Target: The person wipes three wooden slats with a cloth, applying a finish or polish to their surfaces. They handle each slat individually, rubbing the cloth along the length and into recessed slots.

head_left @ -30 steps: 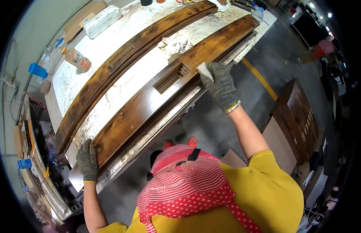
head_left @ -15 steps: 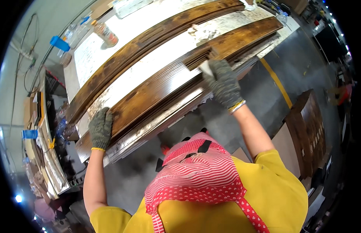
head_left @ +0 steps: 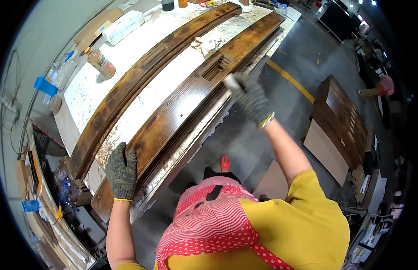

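Left hand point(head_left: 121, 170), gloved, is lying flat w/ open grip on near end of dark wood panel point(head_left: 182, 105) on surface point(head_left: 141, 45). Right hand point(head_left: 253, 100) is gripping small pale block point(head_left: 231, 82) closed, at panel's right edge.

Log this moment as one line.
left hand: flat on near dark-stained curved wooden board | right hand: pressing small pale block at board's edge
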Tool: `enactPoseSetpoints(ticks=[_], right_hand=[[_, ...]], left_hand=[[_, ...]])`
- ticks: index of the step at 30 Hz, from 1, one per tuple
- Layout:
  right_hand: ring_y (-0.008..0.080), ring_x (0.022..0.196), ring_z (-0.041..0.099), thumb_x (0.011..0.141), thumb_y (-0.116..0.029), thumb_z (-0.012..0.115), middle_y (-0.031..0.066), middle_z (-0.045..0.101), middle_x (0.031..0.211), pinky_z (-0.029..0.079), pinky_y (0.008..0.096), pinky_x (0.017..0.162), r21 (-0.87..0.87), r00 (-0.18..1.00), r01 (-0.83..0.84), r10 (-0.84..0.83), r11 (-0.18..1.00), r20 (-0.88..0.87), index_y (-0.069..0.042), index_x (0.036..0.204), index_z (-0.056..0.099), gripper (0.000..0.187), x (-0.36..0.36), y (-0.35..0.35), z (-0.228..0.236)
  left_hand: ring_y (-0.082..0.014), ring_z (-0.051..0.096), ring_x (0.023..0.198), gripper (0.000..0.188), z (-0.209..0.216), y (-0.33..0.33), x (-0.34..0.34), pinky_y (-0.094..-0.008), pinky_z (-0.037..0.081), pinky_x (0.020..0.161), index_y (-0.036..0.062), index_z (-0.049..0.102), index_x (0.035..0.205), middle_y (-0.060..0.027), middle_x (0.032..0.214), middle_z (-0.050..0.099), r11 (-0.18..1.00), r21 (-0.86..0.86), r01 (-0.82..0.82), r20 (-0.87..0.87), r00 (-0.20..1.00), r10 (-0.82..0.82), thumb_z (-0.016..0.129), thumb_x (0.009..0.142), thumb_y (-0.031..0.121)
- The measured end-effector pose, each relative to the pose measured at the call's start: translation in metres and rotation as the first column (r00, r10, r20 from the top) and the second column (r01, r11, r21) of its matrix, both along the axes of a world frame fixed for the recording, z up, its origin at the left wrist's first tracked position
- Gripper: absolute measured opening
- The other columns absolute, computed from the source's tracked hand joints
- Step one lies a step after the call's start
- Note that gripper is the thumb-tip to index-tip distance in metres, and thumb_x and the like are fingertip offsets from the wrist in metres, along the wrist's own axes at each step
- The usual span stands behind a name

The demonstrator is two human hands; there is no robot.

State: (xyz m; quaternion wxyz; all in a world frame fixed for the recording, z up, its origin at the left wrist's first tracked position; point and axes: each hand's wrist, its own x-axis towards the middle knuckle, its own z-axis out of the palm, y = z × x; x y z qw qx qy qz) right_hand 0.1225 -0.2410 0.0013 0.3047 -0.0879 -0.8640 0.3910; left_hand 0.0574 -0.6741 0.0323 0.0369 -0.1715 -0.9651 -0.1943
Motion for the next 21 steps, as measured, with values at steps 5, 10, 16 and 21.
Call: enactPoseSetpoints(ticks=[5, 10, 16, 21], right_hand=[[0.0289, 0.104, 0.067, 0.09, -0.018, 0.075, 0.0168, 0.067, 0.116, 0.053, 0.0375, 0.094, 0.26, 0.978, 0.202, -0.208, 0.944, -0.003, 0.0, 0.123, 0.066, 0.038, -0.031, 0.088, -0.003], [0.0333, 0.105, 0.066, 0.086, -0.017, 0.077, 0.0192, 0.066, 0.113, 0.053, 0.0405, 0.094, 0.376, 0.966, 0.244, -0.258, 0.894, -0.015, 0.0, 0.12, 0.067, 0.039, -0.064, 0.141, -0.004], [0.0347, 0.107, 0.064, 0.087, -0.026, 0.077, 0.0178, 0.068, 0.115, 0.05, 0.0424, 0.096, 0.476, 0.977, 0.169, -0.21, 0.863, 0.032, -0.002, 0.12, 0.068, 0.042, -0.054, 0.123, 0.0], [0.0368, 0.106, 0.064, 0.087, -0.024, 0.076, 0.02, 0.067, 0.112, 0.052, 0.0434, 0.093, 0.32, 0.993, 0.074, -0.098, 0.944, 0.059, -0.002, 0.121, 0.068, 0.041, -0.028, 0.051, 0.005]], left_hand=[[-0.039, 0.061, 0.117, 0.043, -0.001, 0.0, 0.0, -0.0467, 0.045, 0.104, -0.0005, 0.063, 0.127, -0.023, 0.125, 0.065, 1.0, -0.008, 0.012, -0.028, 1.0, -0.012, 0.063, 0.097, 0.031], [-0.0383, 0.063, 0.113, 0.039, -0.001, 0.004, 0.0, -0.0459, 0.047, 0.101, -0.0011, 0.064, 0.126, -0.0224, 0.122, 0.067, 0.999, -0.016, 0.034, -0.066, 0.997, -0.035, 0.063, 0.097, 0.025], [-0.0401, 0.062, 0.114, 0.037, 0.0, 0.005, 0.001, -0.0465, 0.047, 0.101, -0.0015, 0.063, 0.126, -0.0226, 0.123, 0.066, 0.999, -0.034, 0.033, -0.067, 0.997, -0.035, 0.062, 0.097, 0.022], [-0.04, 0.062, 0.114, 0.036, -0.002, 0.005, -0.001, -0.0469, 0.047, 0.101, -0.0007, 0.063, 0.126, -0.0228, 0.123, 0.066, 0.999, -0.006, 0.032, -0.046, 0.998, -0.032, 0.062, 0.097, 0.022]])
